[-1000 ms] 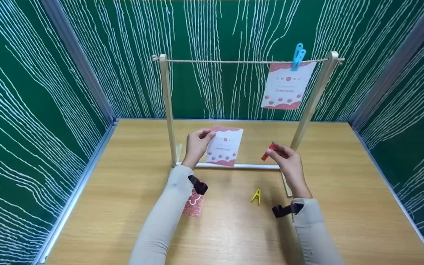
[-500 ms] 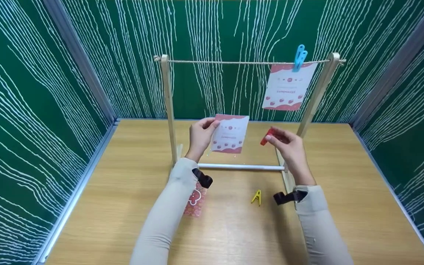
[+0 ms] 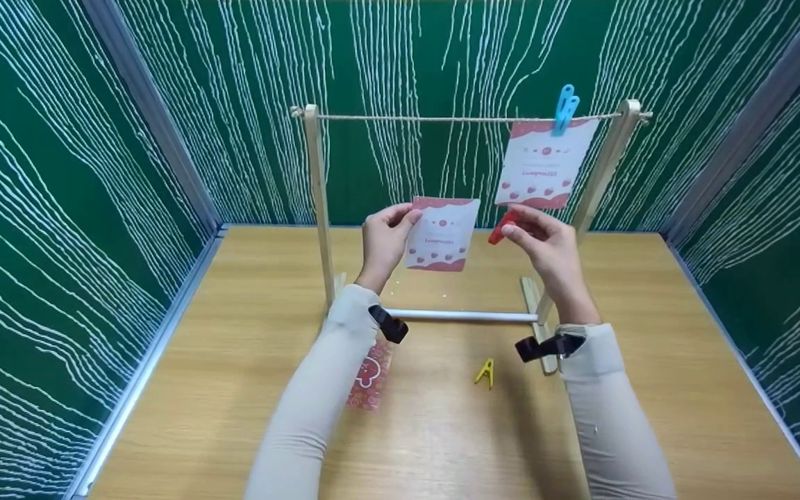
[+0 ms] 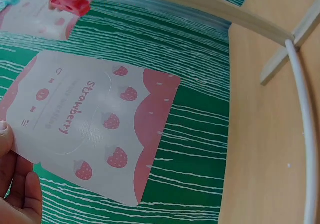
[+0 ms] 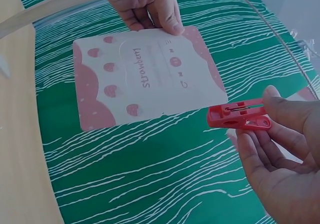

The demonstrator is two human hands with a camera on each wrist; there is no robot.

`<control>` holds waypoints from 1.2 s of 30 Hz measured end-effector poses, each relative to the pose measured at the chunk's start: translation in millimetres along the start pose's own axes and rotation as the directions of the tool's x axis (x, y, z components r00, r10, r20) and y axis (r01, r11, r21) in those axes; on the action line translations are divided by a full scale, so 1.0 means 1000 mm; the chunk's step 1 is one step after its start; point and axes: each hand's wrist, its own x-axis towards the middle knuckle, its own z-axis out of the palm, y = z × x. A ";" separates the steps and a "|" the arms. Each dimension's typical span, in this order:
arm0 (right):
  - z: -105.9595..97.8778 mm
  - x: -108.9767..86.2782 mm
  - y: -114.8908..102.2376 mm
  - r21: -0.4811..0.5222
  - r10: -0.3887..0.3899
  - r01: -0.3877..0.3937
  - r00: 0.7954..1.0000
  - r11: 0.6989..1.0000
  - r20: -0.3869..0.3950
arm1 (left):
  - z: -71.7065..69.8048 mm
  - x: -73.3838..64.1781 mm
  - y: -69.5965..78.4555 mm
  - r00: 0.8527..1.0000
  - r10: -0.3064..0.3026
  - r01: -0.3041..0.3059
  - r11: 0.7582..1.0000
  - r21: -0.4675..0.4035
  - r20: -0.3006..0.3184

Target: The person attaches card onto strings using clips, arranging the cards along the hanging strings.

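My left hand (image 3: 387,243) pinches a pink-and-white strawberry card (image 3: 443,235) by its upper left corner, in the air below the twine line (image 3: 414,118). To the right of it, my right hand (image 3: 551,253) holds a red clothespin (image 3: 503,228) between thumb and fingers; in the right wrist view the red clothespin (image 5: 237,116) points toward the card (image 5: 145,78) and its jaws look closed. A second strawberry card (image 3: 546,165) hangs from the line's right end under a blue clothespin (image 3: 565,111), just above my right hand.
A wooden frame (image 3: 318,201) with a white bottom bar (image 3: 462,316) carries the line. On the table (image 3: 685,389) lie a yellow clothespin (image 3: 485,373) and a red patterned card (image 3: 372,378), partly behind my left sleeve. Green walls with white streaks (image 3: 247,139) enclose the table.
Both hands have risen toward the line, the left carrying the card up and slightly right, the right bringing the red clothespin up. The hanging card and yellow clothespin stay put.
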 end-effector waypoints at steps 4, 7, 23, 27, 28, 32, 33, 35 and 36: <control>0.002 0.003 -0.008 0.027 -0.048 0.048 0.999 0.998 0.001 | 0.002 0.002 0.005 1.000 0.017 -0.017 1.000 -0.021 -0.013; 0.003 0.006 -0.015 0.030 -0.075 0.075 0.997 0.997 -0.006 | 0.005 0.005 0.009 1.000 0.015 -0.016 0.999 -0.034 -0.023; 0.007 0.023 -0.051 0.079 -0.153 0.155 0.988 0.985 -0.026 | 0.009 0.014 0.030 1.000 -0.009 0.006 0.993 -0.120 -0.025; 0.007 0.027 -0.059 0.066 -0.154 0.156 0.988 0.986 -0.023 | 0.010 0.016 0.036 1.000 0.000 -0.002 0.991 -0.132 -0.018; 0.008 0.028 -0.061 0.064 -0.153 0.154 0.988 0.986 -0.024 | 0.011 0.017 0.037 1.000 0.007 -0.009 0.991 -0.132 -0.017; 0.009 0.030 -0.068 0.037 -0.169 0.170 0.985 0.985 -0.034 | 0.012 0.021 0.044 0.999 0.035 -0.038 0.990 -0.137 -0.022; 0.009 0.031 -0.070 0.028 -0.179 0.180 0.983 0.983 -0.036 | 0.013 0.022 0.045 0.999 0.042 -0.046 0.989 -0.142 -0.027; 0.010 0.033 -0.073 0.021 -0.205 0.206 0.978 0.978 -0.042 | 0.013 0.024 0.049 0.998 0.051 -0.056 0.986 -0.155 -0.037; 0.010 0.034 -0.075 0.029 -0.216 0.218 0.975 0.976 -0.043 | 0.013 0.025 0.051 0.998 0.053 -0.058 0.985 -0.161 -0.040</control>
